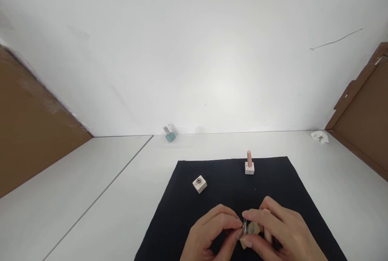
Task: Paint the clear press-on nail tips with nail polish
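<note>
Close together over the front of the black mat (226, 196), both my hands work at one spot. My left hand (214, 230) has its thumb and forefinger pinched at the edge of a small shiny, clear piece (245, 226). My right hand (280, 230) touches that piece with its forefinger and thumb, and a small tan object (254, 228) is held in its grip. The fingers partly cover both, so their kind cannot be made out. Beyond my left hand, a white nail polish bottle (200, 185) without its cap rests on the mat.
A white nail polish bottle with a pink cap (249, 166) stands near the mat's far edge. Against the white back wall (206, 58) leans a teal bottle (170, 135). A crumpled white tissue (320, 136) lies at the far right. Brown panels (363, 115) flank the table.
</note>
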`<state>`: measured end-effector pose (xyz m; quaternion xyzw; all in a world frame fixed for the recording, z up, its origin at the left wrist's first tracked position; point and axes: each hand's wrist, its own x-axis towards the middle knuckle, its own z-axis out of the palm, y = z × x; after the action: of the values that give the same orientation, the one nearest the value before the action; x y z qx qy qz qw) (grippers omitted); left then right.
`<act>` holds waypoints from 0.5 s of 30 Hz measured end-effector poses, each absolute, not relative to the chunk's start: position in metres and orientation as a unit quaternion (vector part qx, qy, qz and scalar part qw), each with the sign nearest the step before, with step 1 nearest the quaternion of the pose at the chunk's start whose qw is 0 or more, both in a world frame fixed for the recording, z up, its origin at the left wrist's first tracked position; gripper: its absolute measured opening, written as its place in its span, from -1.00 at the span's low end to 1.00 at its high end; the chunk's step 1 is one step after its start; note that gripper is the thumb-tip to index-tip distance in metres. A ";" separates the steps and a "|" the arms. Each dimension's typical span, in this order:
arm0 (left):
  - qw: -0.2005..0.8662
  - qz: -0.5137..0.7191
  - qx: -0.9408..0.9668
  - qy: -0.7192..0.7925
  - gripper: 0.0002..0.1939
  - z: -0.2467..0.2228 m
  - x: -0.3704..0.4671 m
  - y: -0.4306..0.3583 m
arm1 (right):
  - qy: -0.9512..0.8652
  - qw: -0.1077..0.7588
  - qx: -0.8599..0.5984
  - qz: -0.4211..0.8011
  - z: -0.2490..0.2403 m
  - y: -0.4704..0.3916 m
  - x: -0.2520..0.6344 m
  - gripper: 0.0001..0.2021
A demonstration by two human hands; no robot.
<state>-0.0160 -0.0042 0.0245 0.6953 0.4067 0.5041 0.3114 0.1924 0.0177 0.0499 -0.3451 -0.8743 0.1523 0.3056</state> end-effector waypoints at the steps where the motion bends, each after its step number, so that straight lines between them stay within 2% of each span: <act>1: 0.317 0.502 0.692 0.410 -0.75 0.025 -0.016 -0.004 | -0.873 0.306 -0.346 0.156 0.051 0.018 0.192 -0.79; 7: 0.392 0.498 0.651 0.418 -0.84 0.027 -0.015 -0.004 | -0.860 0.343 -0.341 0.158 0.056 0.020 0.189 -0.72; 13: 0.519 0.480 0.564 0.427 -0.92 0.024 -0.016 -0.004 | -0.862 0.321 -0.341 0.195 0.053 0.019 0.191 -0.83; 15: 0.568 0.475 0.520 0.426 -0.88 0.023 -0.016 -0.004 | -0.859 0.313 -0.347 0.207 0.052 0.019 0.191 -0.83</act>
<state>-0.0156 -0.0040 0.0233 0.5198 0.4255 0.4754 0.5681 0.1911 0.0186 0.0515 -0.3469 -0.8594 0.2073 0.3133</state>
